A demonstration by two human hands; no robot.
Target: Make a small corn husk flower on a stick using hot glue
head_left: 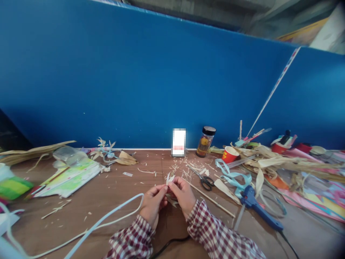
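My left hand (152, 203) and my right hand (183, 194) meet over the brown table (113, 194), both in red-checked sleeves. Their fingertips pinch a small pale strip of dried husk (169, 178) that sticks up between them. More husk pieces (172, 201) lie under the hands. Both hands are closed on the strip.
Black scissors (206, 181) and a thin wooden stick (212, 201) lie right of the hands. A blue glue gun (258, 208), light blue ribbon (231, 178), a red paper cup (229, 154) and a jar (205, 141) sit further right. A white cord (107, 217) curves at left, near coloured paper (70, 176). A blue wall (161, 82) backs the table.
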